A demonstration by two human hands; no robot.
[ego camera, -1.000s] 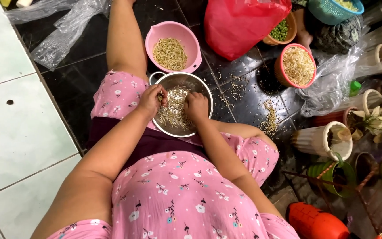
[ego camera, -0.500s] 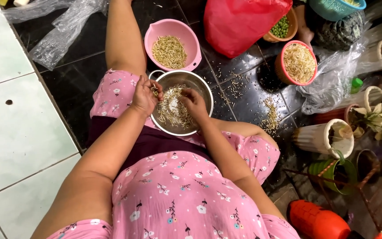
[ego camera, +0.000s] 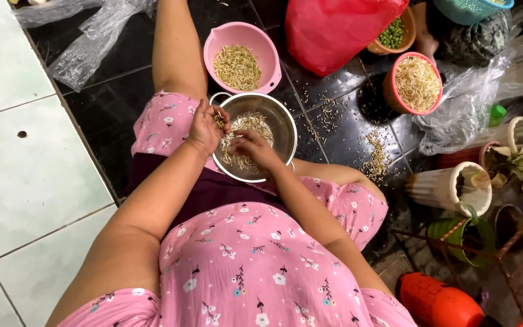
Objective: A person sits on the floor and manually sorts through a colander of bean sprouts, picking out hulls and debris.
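Observation:
A steel bowl [ego camera: 286, 130] of pale bean sprouts rests on my lap. My left hand [ego camera: 206, 128] is at the bowl's left rim, fingers pinched on a few sprouts. Inside the bowl, my right hand [ego camera: 255, 147] is closed on sprouts in the heap. Just beyond it on the black floor stands a pink bowl [ego camera: 213, 45] holding picked sprouts.
A red plastic bag [ego camera: 334, 30] lies ahead. To the right are a pink bowl of sprouts [ego camera: 388, 91], a bowl of green peas [ego camera: 393, 33] and scattered sprout scraps [ego camera: 373, 157]. Clear plastic bags [ego camera: 80, 42] lie at the left, and plant pots [ego camera: 449, 188] crowd the right.
My left hand has lifted from the heap to the bowl's left rim with a few sprouts. My right hand has stayed in the bowl, shifting slightly.

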